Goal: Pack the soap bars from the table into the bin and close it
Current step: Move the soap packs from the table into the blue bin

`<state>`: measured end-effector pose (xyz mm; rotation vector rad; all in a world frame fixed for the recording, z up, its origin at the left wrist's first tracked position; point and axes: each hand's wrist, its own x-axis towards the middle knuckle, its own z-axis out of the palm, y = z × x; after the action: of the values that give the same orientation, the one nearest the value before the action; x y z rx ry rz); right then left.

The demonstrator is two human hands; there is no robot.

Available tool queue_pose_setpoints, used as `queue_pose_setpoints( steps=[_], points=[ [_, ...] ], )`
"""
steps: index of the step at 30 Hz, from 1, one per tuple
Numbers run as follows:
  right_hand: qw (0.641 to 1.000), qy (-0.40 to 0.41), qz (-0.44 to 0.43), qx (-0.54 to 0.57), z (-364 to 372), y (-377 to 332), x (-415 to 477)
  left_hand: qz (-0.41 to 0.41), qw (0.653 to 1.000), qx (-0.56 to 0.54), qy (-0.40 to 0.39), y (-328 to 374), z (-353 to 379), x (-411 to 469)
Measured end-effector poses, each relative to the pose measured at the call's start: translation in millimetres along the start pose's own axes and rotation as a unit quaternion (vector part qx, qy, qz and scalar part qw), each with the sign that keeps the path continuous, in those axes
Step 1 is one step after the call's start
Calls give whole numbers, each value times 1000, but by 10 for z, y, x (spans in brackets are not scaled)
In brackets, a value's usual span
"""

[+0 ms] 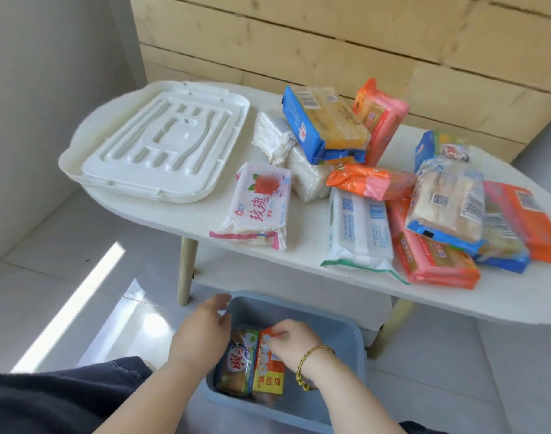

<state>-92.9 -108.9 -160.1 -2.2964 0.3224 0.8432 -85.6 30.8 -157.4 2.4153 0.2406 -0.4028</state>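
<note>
Grey floor tiles and a pale timber wall frame a white oval table [205,220]. At its left end the bin's white lid [161,145] lies underside up, off the bin. Below the table's near edge the left hand [205,327] hovers over the left corner of the blue bin [346,339], fingers loosely spread and gripping nothing visible. Up and ahead of that hand lies the nearest soap, a pink-and-white pack [258,205] marked 玫瑰, its long axis running away from the person. Two packs sit side by side in the bin: a green pack [236,368] with a large red character I cannot read with certainty, and an orange-yellow pack [269,374] showing 巨 and 划. The right hand [294,339] pinches the far end of the orange-yellow pack. Further right on the table are a white pack [358,230] with barcode and QR code, then a heap [456,214] of blue, orange and pink packs, their print too small to read. Judgement: the heap is nearer the right hand, the lid nearer the left.
</note>
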Motion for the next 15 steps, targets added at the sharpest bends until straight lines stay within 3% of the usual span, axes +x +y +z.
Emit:
queue_pose_setpoints(
  steps=[6, 8, 10, 12, 14, 15],
  points=[
    [975, -37, -193, 99, -579, -472, -931, 246, 963, -36, 103, 350, -666, -435],
    [957, -5, -252, 147, -841, -645, -1197, 296, 940, -73, 151, 379, -866, -502],
    [927, 98, -293, 211, -1116, -803, -1317, 339, 910, -81, 225, 409, -1015, -479],
    [883, 267, -315, 222, -1399, -971, -1298, 388, 880, -50, 270, 494, -1121, -421],
    [855, 403, -288, 152, -1633, -1155, -1166, 396, 879, -4, 266, 530, -1127, -286],
    [857, 435, -261, 95, -1726, -1228, -1066, 389, 886, 17, 253, 527, -1113, -211]
  ],
)
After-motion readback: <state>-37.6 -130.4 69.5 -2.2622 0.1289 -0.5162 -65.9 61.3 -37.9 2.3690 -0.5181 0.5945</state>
